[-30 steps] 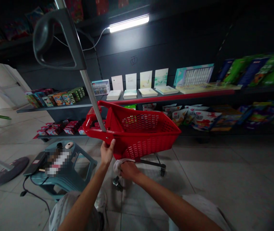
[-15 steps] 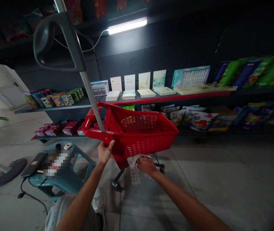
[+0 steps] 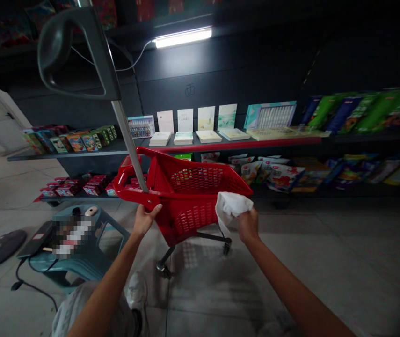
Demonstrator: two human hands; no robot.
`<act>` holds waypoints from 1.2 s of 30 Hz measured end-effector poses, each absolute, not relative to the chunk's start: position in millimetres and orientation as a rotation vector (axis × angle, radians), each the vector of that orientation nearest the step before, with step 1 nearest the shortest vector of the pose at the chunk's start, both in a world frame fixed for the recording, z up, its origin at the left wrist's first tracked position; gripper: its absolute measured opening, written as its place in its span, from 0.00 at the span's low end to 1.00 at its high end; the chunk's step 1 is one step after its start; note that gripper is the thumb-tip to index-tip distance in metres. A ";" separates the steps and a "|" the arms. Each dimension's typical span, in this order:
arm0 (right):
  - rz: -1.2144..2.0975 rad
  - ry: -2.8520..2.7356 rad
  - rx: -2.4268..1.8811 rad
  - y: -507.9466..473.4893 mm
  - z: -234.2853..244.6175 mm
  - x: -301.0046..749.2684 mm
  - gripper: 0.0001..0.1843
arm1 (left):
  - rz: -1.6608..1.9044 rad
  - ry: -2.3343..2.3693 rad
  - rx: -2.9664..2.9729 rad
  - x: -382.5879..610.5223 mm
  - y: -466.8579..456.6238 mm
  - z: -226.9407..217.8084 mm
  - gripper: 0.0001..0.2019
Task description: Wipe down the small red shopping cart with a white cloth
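Observation:
A small red plastic shopping cart with perforated sides stands on dark casters in front of me. My left hand grips its rear side edge just below the handle, thumb up on the red plastic and the other fingers mostly hidden. In my right hand is a white cloth, bunched and hanging loosely. The cloth lies over the upper front corner of the cart's near side. A metal pole with a grey loop grip rises beside the cart's handle.
Behind the cart, a dark shelf carries upright books, boxes and snack bags. To my left stands a blue-green stool holding a black device with a cable, beside a round pole base. My shoe is near the cart's rear caster.
My right hand has moved up and to the right with the cloth, from the cart's lower side to its front upper corner. My left hand keeps its hold.

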State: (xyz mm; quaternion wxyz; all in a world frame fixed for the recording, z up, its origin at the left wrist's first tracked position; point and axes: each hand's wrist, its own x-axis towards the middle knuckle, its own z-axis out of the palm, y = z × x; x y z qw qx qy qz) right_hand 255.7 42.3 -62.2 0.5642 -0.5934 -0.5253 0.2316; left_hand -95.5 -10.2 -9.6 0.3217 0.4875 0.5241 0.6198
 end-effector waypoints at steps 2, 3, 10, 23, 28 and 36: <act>0.465 -1.062 -1.322 44.4 -46.9 265.8 0.32 | 1.625 1.349 1.276 -94.5 -10.2 -8.5 0.24; 0.408 -1.026 -1.282 44.4 -38.0 270.5 0.31 | 1.619 1.340 1.268 -94.0 -10.5 -8.3 0.24; 0.232 -1.688 -1.238 35.1 -6.9 268.1 0.29 | 1.528 1.323 1.301 -90.4 -16.5 -7.9 0.25; -0.296 -2.119 -1.399 47.6 -12.7 235.3 0.24 | 1.520 1.367 1.419 -94.2 -15.6 -7.7 0.23; -0.321 -2.148 -1.441 51.4 -17.6 255.9 0.20 | 1.482 1.413 1.456 -112.5 -13.1 -9.7 0.21; -0.191 -2.113 -1.543 54.8 -37.1 325.4 0.19 | 1.544 1.539 1.385 -134.6 -2.4 -9.3 0.29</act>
